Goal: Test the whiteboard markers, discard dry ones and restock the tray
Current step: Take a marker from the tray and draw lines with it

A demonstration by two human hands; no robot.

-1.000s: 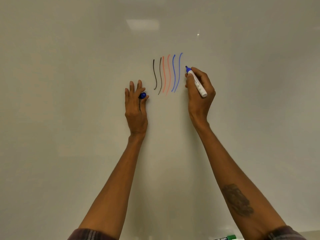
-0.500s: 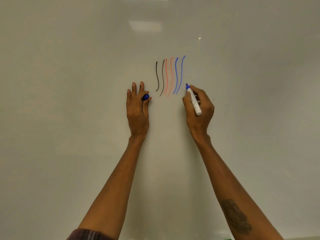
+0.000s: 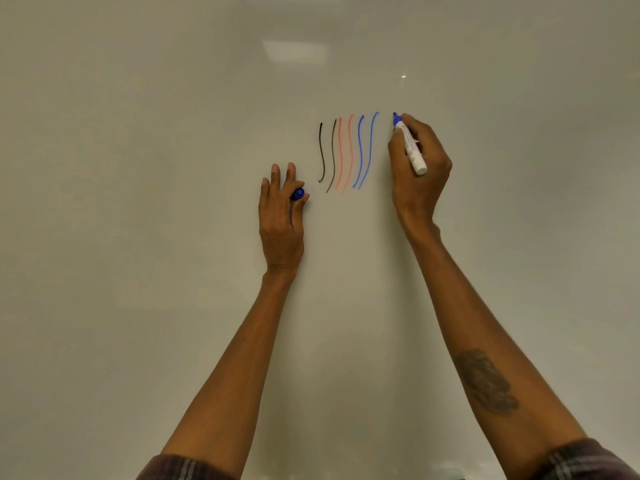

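A: Count on the board (image 3: 138, 202)?
B: Six wavy strokes, side by side. Left to right: two black strokes (image 3: 321, 150), two orange strokes (image 3: 340, 150), two blue strokes (image 3: 361, 147). All six are readable, and orange is the palest.
A: Markers?
B: One marker (image 3: 410, 147) in view: white barrel, blue nib, uncapped. The right hand (image 3: 420, 181) grips it with fingers curled round the barrel. The nib points up and left, near the rightmost blue stroke on its right side. Can't tell if the nib touches the board.
A: Cap?
B: One blue cap (image 3: 298, 194), pinched between thumb and forefinger of the left hand (image 3: 281, 220). The other fingers point straight up the board. That hand sits below and left of the black strokes.
A: Hands apart?
B: Well apart, with the strokes between them. The right one is higher.
A: Anything else?
B: Two plaid sleeves (image 3: 180, 467) at the bottom edge. One tattoo (image 3: 486, 382) on the right forearm. One pale light reflection (image 3: 294, 51) high on the board.
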